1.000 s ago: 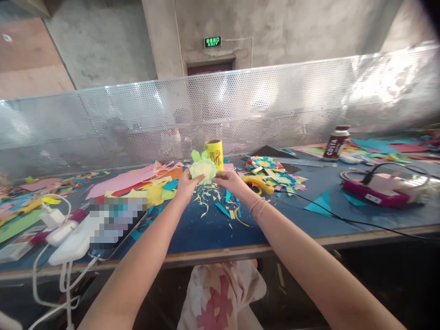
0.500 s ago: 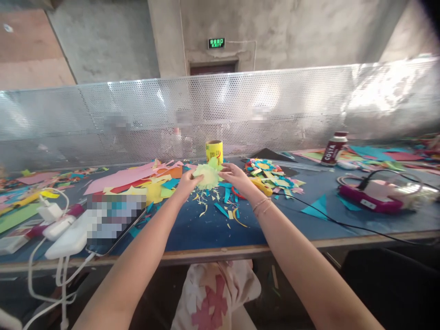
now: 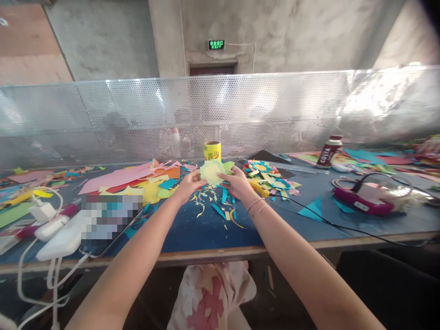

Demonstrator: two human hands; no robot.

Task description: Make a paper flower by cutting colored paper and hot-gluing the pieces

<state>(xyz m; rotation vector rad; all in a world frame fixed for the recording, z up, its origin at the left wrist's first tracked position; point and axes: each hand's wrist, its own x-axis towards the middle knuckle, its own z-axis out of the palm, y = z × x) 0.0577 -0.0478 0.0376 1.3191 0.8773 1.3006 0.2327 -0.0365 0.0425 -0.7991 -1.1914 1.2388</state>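
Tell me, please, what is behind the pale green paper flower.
Behind the pale green paper flower a yellow tube shows its upper part and open top; its lower part is covered.

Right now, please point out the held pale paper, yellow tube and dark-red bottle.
Held pale paper (image 3: 210,172), head view: its middle.
Yellow tube (image 3: 212,152), head view: front wall.
Dark-red bottle (image 3: 328,154), head view: lettered side.

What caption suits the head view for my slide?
Left hand and right hand hold a paper flower above scraps on a table.
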